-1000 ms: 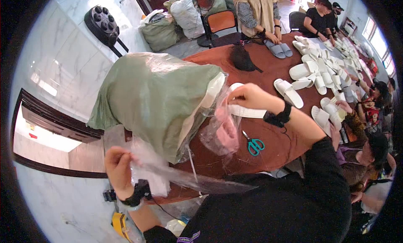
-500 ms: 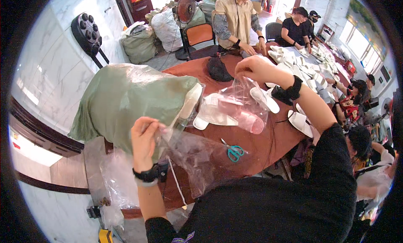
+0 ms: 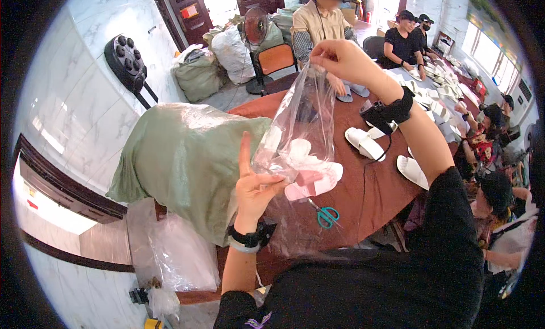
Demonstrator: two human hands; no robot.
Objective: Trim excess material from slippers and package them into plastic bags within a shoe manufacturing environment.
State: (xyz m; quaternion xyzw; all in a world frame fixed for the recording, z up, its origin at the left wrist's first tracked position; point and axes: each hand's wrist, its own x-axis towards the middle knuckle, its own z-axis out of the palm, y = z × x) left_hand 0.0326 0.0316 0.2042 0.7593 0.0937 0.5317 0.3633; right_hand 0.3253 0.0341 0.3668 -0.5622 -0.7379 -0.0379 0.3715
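My right hand (image 3: 339,63) is raised over the table and pinches the upper edge of a clear plastic bag (image 3: 306,101) that hangs stretched below it. Lower and to the left, my left hand (image 3: 256,194) has thumb and fingers pressed together on the bag's lower part, with one finger pointing up. Pink slippers (image 3: 311,188) lie on the table beside my left fingertips. White slippers (image 3: 301,151) show through the film behind them. I cannot tell whether the pink pair is inside the bag. Teal-handled scissors (image 3: 327,217) lie just in front of the slippers.
A bulging green sack (image 3: 187,158) fills the table's left side. White slippers (image 3: 364,144) and a single white slipper (image 3: 413,171) lie to the right on the brown tablecloth (image 3: 363,204). More clear plastic (image 3: 181,252) hangs at the lower left. Several co-workers stand or sit along the far tables.
My right hand has lifted, drawing the bag upward. My left hand has moved right toward the pink slippers and raised a finger. The pink slippers now sit lower left, nearer the scissors.
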